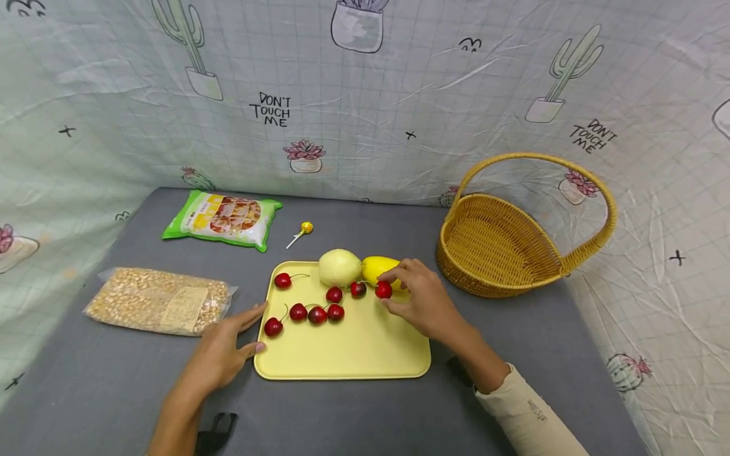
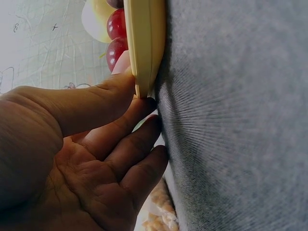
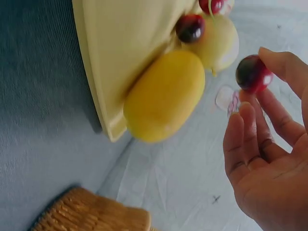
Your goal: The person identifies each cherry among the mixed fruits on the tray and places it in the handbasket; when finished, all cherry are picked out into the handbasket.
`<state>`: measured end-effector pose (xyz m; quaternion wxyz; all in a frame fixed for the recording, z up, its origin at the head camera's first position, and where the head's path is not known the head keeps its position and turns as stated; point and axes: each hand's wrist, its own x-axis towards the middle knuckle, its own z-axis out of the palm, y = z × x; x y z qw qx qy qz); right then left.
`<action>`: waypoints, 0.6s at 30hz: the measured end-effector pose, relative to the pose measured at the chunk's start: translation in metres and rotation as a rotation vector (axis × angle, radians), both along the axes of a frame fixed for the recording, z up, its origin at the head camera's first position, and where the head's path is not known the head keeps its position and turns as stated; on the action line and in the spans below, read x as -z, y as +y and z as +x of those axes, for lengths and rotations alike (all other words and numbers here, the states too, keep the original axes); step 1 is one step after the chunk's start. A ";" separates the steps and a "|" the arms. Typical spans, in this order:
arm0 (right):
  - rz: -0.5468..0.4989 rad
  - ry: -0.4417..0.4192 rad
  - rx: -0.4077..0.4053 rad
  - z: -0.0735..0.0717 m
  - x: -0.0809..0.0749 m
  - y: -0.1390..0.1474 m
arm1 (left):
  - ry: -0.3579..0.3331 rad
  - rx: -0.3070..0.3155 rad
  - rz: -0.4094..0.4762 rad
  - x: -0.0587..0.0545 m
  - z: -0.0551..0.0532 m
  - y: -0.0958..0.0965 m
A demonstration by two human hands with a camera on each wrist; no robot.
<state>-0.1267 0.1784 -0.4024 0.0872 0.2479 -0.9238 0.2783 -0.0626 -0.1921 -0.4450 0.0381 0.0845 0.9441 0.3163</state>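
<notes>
My right hand [image 1: 419, 301] pinches a red cherry [image 1: 384, 289] between thumb and fingertips, above the right part of a pale yellow tray [image 1: 353, 348]. In the right wrist view the cherry [image 3: 253, 73] looks dark on one side. Several more cherries [image 1: 317, 315], some with stems, lie on the tray's left and middle. Along its back edge sit a pale round fruit [image 1: 339, 268] and a smooth yellow oval fruit [image 3: 166, 96]. My left hand [image 1: 222, 348] touches the tray's left edge, thumb and fingers spread along it. The left wrist view shows the thumb [image 2: 101, 98] against the rim.
A wicker basket [image 1: 496, 285] with a tall handle stands at the right. At the left lie a clear bag of yellow kernels [image 1: 142, 297] and a green-edged packet [image 1: 228, 218]. Behind the tray is a yellow lollipop [image 1: 307, 227]. A printed cloth hangs behind the grey table.
</notes>
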 end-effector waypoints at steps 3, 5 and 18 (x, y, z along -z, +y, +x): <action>-0.033 0.023 0.025 -0.004 -0.005 0.007 | -0.002 -0.002 -0.007 -0.001 0.000 0.000; -0.050 0.030 0.042 -0.008 -0.008 0.012 | -0.003 -0.002 -0.010 -0.001 0.000 0.000; -0.193 0.102 0.139 -0.030 -0.020 0.052 | -0.020 -0.004 -0.016 0.000 0.001 0.001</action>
